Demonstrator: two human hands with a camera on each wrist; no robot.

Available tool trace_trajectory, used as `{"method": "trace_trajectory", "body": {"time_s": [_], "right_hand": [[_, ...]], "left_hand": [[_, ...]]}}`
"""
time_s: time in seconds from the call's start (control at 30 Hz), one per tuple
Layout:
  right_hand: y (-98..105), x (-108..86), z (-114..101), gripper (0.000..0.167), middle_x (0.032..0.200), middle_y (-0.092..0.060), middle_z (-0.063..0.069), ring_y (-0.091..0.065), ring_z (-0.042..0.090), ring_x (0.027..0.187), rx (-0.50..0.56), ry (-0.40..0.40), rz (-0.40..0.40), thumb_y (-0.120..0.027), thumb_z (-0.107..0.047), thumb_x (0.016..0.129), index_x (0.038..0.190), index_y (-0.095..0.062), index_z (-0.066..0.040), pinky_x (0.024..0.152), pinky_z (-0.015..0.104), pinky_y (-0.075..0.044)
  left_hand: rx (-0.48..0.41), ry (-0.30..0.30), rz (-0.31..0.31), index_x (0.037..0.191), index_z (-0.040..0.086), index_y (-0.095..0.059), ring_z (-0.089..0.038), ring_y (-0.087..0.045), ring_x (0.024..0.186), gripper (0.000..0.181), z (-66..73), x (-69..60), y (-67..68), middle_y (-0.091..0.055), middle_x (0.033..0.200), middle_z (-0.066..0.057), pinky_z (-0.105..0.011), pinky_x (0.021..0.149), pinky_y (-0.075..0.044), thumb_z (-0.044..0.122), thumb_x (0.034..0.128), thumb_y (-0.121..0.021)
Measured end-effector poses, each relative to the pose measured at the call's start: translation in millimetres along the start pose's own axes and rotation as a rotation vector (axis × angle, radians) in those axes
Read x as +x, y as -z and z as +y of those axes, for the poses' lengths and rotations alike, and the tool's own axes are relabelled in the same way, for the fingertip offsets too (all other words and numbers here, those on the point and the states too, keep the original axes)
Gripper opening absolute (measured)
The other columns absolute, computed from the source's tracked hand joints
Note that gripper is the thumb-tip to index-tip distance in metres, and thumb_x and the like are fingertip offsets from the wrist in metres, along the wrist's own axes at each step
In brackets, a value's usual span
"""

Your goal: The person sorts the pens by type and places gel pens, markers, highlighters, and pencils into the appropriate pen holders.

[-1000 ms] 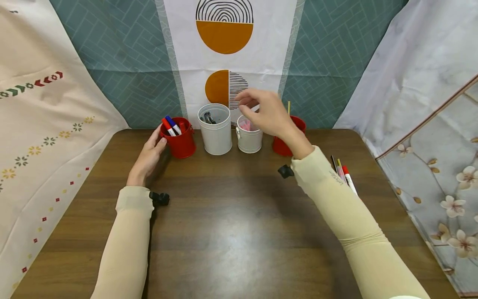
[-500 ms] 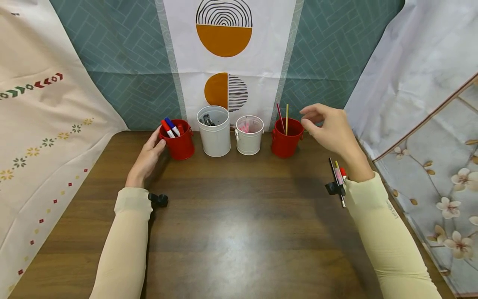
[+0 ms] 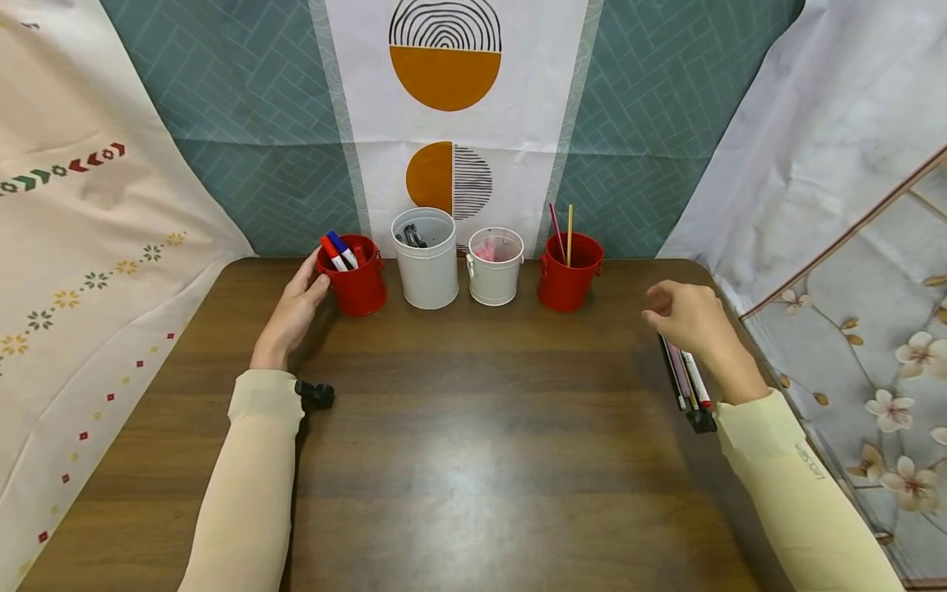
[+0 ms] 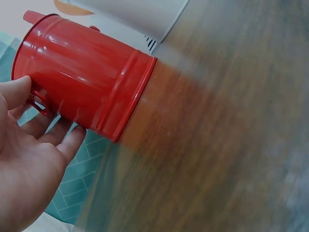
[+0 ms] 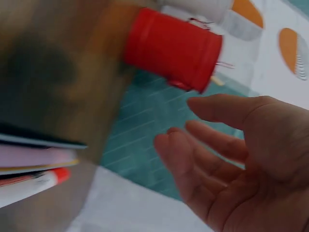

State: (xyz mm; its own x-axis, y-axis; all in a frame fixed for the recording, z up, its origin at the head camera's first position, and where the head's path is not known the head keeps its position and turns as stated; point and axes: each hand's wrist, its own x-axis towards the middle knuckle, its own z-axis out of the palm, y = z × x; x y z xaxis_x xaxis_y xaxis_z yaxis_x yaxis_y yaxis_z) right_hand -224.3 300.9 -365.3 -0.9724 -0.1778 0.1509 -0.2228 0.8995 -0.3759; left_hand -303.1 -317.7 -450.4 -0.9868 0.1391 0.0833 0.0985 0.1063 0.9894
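At the back left my left hand (image 3: 291, 311) rests against a red bucket (image 3: 360, 289), thumb and fingertips on its side around the small handle (image 4: 40, 102). Red and blue capped markers (image 3: 342, 252) stand in that bucket. Farther right, my right hand (image 3: 691, 321) hovers just above a small row of pens, fingers loosely bent and nothing between them. Among these lie a white marker (image 3: 696, 380) with a red cap, a black pencil (image 3: 672, 372) and a pinkish pen (image 3: 680, 374). In the right wrist view, a gap separates the thumb from the fingers (image 5: 178, 154).
Between the red buckets stand a tall white bucket (image 3: 429, 275) with dark metal clips and a small white bucket (image 3: 494, 284) with pink items. A second red bucket (image 3: 565, 284) holds two thin pencils (image 3: 569, 234). Cloth hangings (image 3: 636, 123) border the wooden table (image 3: 459, 427).
My right hand has swept from above the small white bucket, past the right red bucket, and down to the pens at the right. The left hand stays at its bucket.
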Motion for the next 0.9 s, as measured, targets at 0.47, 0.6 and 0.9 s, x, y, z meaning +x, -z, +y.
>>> {"method": "trace_trajectory", "body": {"time_s": [0.47,0.6,0.9], "right_hand": [[-30,-7.8,41,0.04,0.102,-0.074,0.03,-0.063,0.06,0.107,-0.147,-0.158,-0.208,-0.075,-0.015,0.094,0.122,-0.067,0.013,0.095,0.073,-0.048],[-35,-8.7,45,0.036,0.111,-0.069,0.037,-0.061,0.063,0.108,-0.15,-0.173,-0.209,-0.076,-0.012,0.091,0.117,-0.068,0.012,0.093,0.072,-0.049],[-39,-6.1,42,0.04,0.067,-0.072,0.008,-0.071,0.022,0.06,-0.077,-0.225,-0.233,-0.074,-0.009,0.091,0.124,-0.066,0.012,0.094,0.069,-0.052]], "left_hand": [[-0.014,0.016,-0.008,0.173,0.025,-0.011,-0.025,-0.005,0.166,0.065,12.2,-5.1,-4.8,-0.006,0.18,0.001,-0.051,0.133,-0.009,0.014,0.1149,-0.039],[-0.023,0.016,-0.018,0.173,0.024,-0.011,-0.026,-0.004,0.166,0.065,18.4,-9.3,-8.3,-0.006,0.18,0.0,-0.05,0.133,-0.009,0.013,0.1147,-0.04],[-0.008,0.007,-0.001,0.173,0.025,-0.013,-0.025,-0.008,0.165,0.064,7.5,-3.9,-3.1,-0.008,0.18,0.002,-0.05,0.133,-0.012,0.013,0.115,-0.039]]}}
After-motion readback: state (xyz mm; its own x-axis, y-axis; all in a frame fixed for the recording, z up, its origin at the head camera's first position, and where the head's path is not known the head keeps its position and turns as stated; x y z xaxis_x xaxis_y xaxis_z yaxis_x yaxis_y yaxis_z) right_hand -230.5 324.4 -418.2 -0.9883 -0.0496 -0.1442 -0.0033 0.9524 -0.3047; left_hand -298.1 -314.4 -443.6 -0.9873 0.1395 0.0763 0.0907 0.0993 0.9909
